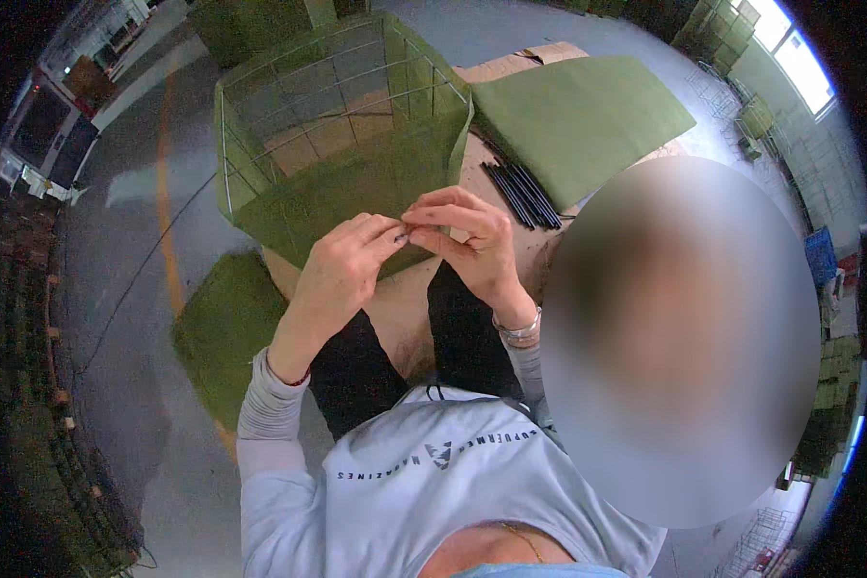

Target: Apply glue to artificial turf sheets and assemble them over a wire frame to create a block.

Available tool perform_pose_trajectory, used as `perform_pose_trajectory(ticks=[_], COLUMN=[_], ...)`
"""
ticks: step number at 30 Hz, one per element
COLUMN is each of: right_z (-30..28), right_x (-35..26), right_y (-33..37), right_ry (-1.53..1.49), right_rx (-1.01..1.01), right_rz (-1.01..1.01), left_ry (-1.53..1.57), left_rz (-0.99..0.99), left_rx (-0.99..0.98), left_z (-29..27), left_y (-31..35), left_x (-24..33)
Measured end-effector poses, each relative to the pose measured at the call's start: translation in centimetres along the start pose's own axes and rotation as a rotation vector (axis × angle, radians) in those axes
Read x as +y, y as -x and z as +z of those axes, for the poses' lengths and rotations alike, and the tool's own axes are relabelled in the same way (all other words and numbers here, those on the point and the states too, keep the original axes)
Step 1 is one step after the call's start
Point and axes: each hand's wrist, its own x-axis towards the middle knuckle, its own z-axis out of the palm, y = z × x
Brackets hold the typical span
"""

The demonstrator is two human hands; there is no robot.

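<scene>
My left hand (342, 258) and my right hand (472, 239) meet in front of me, thumbs and fingertips pinched together. A tiny dark spot shows at the left fingertips; what the pinch holds, if anything, is too small to make out. Just beyond them stands a large box-shaped wire frame (303, 94) covered in green fabric (366, 173), its open side turned upward. The fingertips are at its near side, but whether they touch the fabric I cannot tell.
A bundle of thin black rods (522, 196) lies right of the frame, beside a flat green fabric stack (588, 120) on cardboard (474, 171). Another green fabric piece (223, 323) rests on the floor at left. A dark cable (154, 252) crosses the floor. Someone's blurred shape (684, 347) is at right.
</scene>
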Motion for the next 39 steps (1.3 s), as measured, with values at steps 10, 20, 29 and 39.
perform_pose_trajectory(ticks=[10, 20, 29, 39], right_z=[0.8, 4.2, 5.2, 5.3], right_x=[2.3, 9.7, 11.7, 12.6], right_y=[-0.4, 3.0, 2.7, 3.5], right_ry=[0.416, 0.635, 0.515, 0.386], right_rx=[-0.033, -0.341, -0.286, -0.349], right_rz=[-0.405, -0.239, -0.027, -0.016], left_ry=[-0.085, 0.122, 0.35, 0.119], left_rz=[0.059, -0.371, -0.37, -0.325], left_rx=[-0.01, -0.454, -0.168, -0.348], left_z=[2.6, 12.9, 12.8, 13.1], left_y=[0.5, 5.8, 5.0, 6.2], left_x=[-2.9, -11.3, -12.1, -12.4])
